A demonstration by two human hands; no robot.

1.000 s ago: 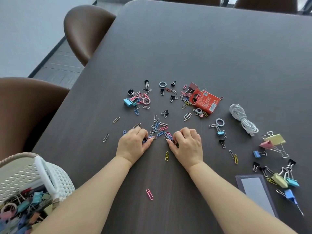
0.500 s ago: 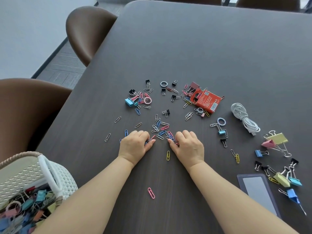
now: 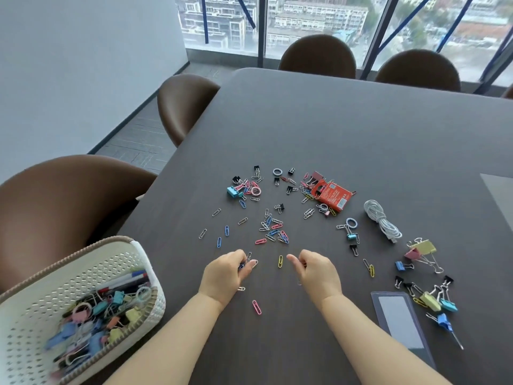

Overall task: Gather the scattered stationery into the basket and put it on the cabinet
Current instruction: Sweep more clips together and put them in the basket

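Both hands just pulled back from the scattered paper clips (image 3: 273, 230) toward the desk's (image 3: 361, 134) near edge, left hand (image 3: 224, 273) pinching a few, right hand (image 3: 317, 270) curled but can't tell round what, so I'd guess they're headed for the basket (image 3: 41, 301) off the near-left corner.
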